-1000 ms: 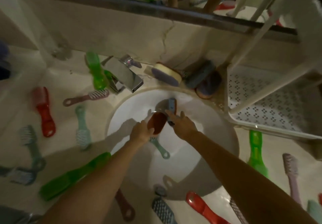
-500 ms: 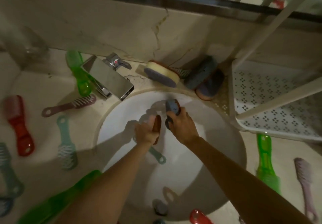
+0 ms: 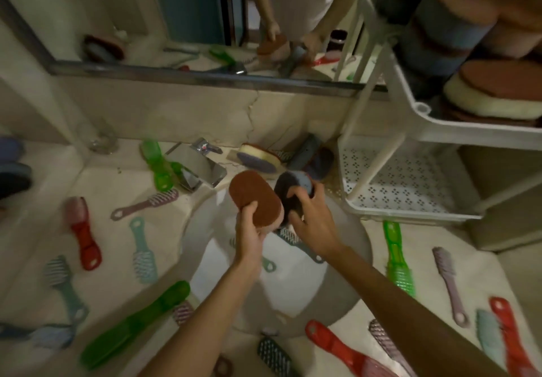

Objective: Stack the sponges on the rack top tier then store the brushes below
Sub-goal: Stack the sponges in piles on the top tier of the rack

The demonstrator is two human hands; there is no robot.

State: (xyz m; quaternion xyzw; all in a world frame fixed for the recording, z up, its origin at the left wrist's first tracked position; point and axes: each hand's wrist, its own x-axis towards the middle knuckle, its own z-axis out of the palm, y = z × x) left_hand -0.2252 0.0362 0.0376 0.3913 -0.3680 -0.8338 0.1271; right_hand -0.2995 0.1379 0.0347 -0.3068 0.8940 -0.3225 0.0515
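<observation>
Spanning the whole view, a pale counter (image 3: 38, 215) carries a round white basin (image 3: 278, 288) at its centre, with a mirror (image 3: 187, 4) mounted on the wall behind. A white two-tier rack (image 3: 410, 118) stands on the counter to the right of the basin. Its top tier holds a stack of sponges (image 3: 492, 95), brown, cream and blue-grey, and its lower tier (image 3: 404, 177) is a perforated tray.

Brushes lie scattered on the counter around the basin: a long green brush (image 3: 137, 324) at lower left, a second green brush (image 3: 399, 262) just below the rack, a red brush (image 3: 83, 236) and a teal brush (image 3: 142, 250) on the left, and a further red brush (image 3: 337, 347) near the bottom edge. Two more brushes (image 3: 293, 239) lie inside the basin, partly hidden by the hands. A chrome faucet (image 3: 199, 168) sits at the basin's back rim. To its right, loose sponges (image 3: 258, 156) lean against the wall.

Both hands are raised over the back of the basin, close together. The left hand (image 3: 249, 230) grips the lower end of an oval brown sponge (image 3: 255, 195), thumb on its face. The right hand (image 3: 311, 221) curls its fingers round a dark sponge (image 3: 293, 189) with a blue-grey layer. The two held sponges sit side by side and appear to touch.
</observation>
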